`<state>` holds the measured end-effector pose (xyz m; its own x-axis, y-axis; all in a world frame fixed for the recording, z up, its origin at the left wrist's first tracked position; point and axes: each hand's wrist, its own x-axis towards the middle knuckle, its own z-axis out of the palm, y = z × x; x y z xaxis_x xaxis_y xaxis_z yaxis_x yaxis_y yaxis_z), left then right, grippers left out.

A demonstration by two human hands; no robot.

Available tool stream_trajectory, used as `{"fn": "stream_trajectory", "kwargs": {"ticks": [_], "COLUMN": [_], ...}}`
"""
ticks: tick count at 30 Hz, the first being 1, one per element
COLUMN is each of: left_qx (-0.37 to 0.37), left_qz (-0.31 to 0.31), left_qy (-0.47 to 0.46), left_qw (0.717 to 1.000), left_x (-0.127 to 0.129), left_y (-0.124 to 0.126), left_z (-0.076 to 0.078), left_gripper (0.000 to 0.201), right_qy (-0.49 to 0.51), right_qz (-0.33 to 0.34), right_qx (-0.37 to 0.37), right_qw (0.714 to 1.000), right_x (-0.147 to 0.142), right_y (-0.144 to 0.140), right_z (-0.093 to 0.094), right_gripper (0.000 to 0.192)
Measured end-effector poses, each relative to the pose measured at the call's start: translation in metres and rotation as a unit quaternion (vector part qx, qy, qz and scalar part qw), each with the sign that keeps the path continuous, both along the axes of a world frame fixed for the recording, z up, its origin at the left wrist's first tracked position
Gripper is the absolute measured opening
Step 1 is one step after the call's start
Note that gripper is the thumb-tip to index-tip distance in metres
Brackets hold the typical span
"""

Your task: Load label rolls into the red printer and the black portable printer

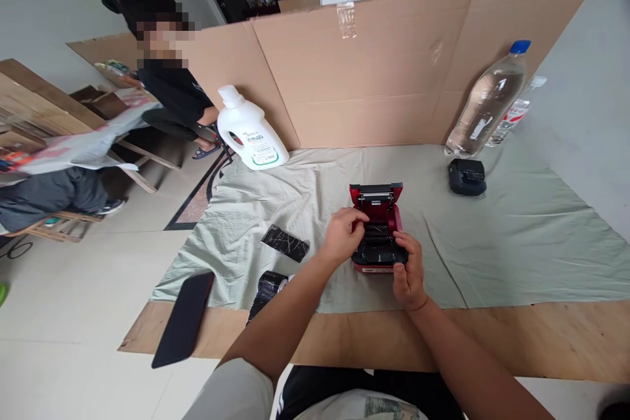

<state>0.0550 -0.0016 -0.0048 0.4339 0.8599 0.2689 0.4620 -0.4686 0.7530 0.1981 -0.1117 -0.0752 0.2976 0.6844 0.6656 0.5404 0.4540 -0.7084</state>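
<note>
A small red and black label printer stands on the cloth in front of me, its lid raised and its black inside showing. My left hand reaches over its left edge with the fingers curled and pinched together inside; what they hold, if anything, is hidden. Against the right edge, my right hand grips the printer, fingers over the rim and thumb lower down. A roll of black marbled labels lies partly behind my left forearm. Beyond it is a flat black marbled strip.
A dark phone overhangs the table's left front edge. A white jug and a large clear bottle stand before the cardboard wall, with a smaller bottle and a black case at right. Another person sits at left.
</note>
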Motion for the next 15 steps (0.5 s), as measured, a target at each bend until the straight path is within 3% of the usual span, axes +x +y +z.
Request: {"fn": "stream_trajectory", "kwargs": {"ticks": [2,5,7,9,12,15], "left_qx": [0.015,0.038,0.038,0.034,0.035,0.015], "left_qz": [-0.072,-0.138,-0.146,-0.136,-0.126,-0.115], "left_qy": [0.156,0.38,0.469,0.512,0.501,0.397], "left_qw": [0.985,0.914,0.87,0.847,0.856,0.91], "left_x": [0.014,0.038,0.052,0.061,0.062,0.05], "left_y": [0.004,0.012,0.016,0.018,0.018,0.015], "left_z": [0.015,0.031,0.036,0.037,0.035,0.034], "left_gripper": [0.027,0.029,0.026,0.022,0.02,0.027], "right_qy": [0.018,0.043,0.05,0.052,0.05,0.053], "right_qz": [0.005,0.016,0.017,0.017,0.02,0.021], "right_qx": [0.004,0.018,0.025,0.028,0.031,0.034], "right_qw": [1.0,0.999,0.998,0.998,0.998,0.998], "right_x": [-0.001,-0.002,-0.002,-0.002,-0.001,0.0], "right_y": [0.0,0.001,0.001,0.001,0.0,0.0], "right_z": [-0.001,-0.001,0.001,0.002,0.002,0.0], "right_gripper": [0.035,0.033,0.032,0.031,0.03,0.031]}}
